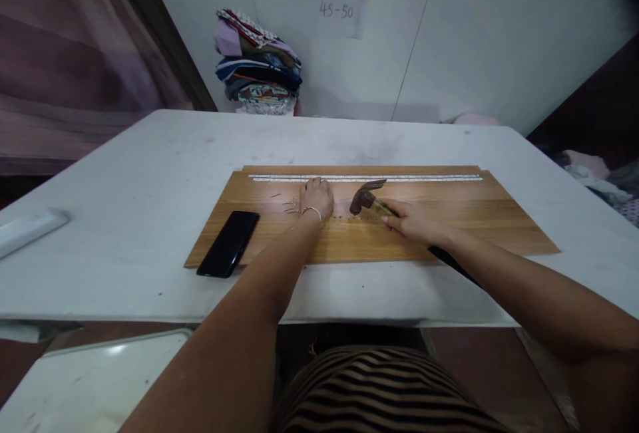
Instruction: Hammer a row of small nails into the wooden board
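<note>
A claw hammer (pixel 367 199) with a dark head and yellowish neck is gripped in my right hand (pixel 412 221). Its head is over the middle of a wooden board (pixel 479 213), claw pointing up and away; I cannot tell whether it touches the wood. My left hand (pixel 318 197), wearing a bracelet, rests on the board with fingers curled down; the fingertips and anything in them are hidden. Several loose nails (pixel 289 209) lie just left of that hand. Between the hands runs a row of small marks or nail heads (pixel 340 217), too small to make out.
Two white marked strips (pixel 424 179) run along the board's far side. A black phone (pixel 228 244) lies over its near left corner. The board is on a white table (pixel 124 220); folded cloths (pixel 258 64) are stacked behind it. A white object (pixel 32 230) lies far left.
</note>
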Available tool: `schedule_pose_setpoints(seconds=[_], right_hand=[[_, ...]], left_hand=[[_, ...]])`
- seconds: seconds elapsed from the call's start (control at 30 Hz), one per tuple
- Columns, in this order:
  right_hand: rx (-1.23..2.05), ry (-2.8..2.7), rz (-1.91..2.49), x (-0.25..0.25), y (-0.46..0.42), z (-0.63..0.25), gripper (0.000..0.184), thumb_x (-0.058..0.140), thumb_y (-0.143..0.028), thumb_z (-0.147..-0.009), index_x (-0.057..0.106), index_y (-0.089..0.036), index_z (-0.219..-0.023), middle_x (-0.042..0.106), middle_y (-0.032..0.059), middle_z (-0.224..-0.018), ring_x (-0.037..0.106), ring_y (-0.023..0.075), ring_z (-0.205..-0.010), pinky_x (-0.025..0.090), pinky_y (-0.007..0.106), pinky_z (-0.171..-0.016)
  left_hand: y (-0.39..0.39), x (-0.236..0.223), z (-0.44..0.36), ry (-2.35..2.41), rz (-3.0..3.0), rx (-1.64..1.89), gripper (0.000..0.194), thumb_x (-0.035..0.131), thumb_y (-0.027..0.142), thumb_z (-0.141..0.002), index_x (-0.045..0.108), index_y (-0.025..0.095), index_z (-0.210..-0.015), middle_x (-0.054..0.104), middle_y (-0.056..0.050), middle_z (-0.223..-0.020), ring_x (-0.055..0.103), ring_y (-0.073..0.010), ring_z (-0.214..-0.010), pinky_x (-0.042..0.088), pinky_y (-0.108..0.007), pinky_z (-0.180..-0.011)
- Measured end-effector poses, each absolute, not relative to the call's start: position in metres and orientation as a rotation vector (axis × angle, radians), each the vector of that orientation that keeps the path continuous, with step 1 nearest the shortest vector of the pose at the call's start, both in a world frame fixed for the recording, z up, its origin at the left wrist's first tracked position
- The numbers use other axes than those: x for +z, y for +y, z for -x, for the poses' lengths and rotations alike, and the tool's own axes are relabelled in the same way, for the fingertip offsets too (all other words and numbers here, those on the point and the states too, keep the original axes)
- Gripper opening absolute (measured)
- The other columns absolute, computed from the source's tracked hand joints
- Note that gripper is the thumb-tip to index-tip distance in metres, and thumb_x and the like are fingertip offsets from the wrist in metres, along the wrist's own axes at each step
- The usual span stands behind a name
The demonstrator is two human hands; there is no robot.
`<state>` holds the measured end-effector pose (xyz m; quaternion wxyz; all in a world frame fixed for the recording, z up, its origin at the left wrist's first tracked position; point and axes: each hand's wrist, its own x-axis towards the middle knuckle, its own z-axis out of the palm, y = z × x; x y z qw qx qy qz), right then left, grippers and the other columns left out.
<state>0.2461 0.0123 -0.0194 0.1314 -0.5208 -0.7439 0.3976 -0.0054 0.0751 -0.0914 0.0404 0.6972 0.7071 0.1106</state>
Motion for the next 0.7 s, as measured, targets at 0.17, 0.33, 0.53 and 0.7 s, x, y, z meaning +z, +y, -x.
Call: schedule_pose_setpoints(seconds=[0.17,0.33,0.53,0.7], right_hand=[[1.163,-2.163,1.511,-0.0178,0.0119,-0.2453,0.035,0.06,-0.024,-0.092,0.071,-0.019,-0.125,0.064,0.0015,-0.077,0.054,0.0179,-0.07,0.044,0.03,-0.07],[1.166,-2.18,1.517,-0.0231,0.0115,-0.2455,0.031,0.06,-0.024,-0.092,0.071,-0.02,-0.12,0.063,0.0019,-0.077,0.054,0.0188,-0.07,0.045,0.032,-0.072],[1.158,-2.191,1.489,-0.026,0.0128,-0.247,0.03,0.058,-0.025,-0.093,0.071,-0.02,-0.119,0.061,0.0012,-0.074,0.054,0.0187,-0.07,0.044,0.031,-0.07],[1.17,-2.15,1.514,-0.0197,0.0134,-0.2468,0.036,0.059,-0.024,-0.092,0.07,-0.02,-0.125,0.063,0.0014,-0.077,0.054,0.0181,-0.07,0.044,0.03,-0.069]], left_hand=[[0.074,-0.0896,0.0047,2.178,-2.132,0.325,0.043,0.033,0.025,-0.107,0.07,0.023,-0.129,0.064,-0.015,-0.151,0.052,-0.0311,-0.144,0.04,-0.048,-0.118],[0.0741,-0.0888,0.0046,2.166,-2.127,0.332,0.043,0.034,0.025,-0.107,0.071,0.023,-0.129,0.064,-0.015,-0.151,0.051,-0.0319,-0.144,0.041,-0.05,-0.117],[0.0753,-0.0911,0.0054,2.17,-2.13,0.344,0.042,0.035,0.025,-0.107,0.07,0.024,-0.13,0.065,-0.014,-0.15,0.051,-0.0313,-0.144,0.039,-0.049,-0.119],[0.0744,-0.0899,0.005,2.17,-2.135,0.332,0.044,0.032,0.024,-0.107,0.07,0.022,-0.13,0.064,-0.015,-0.151,0.052,-0.0316,-0.143,0.041,-0.048,-0.117]])
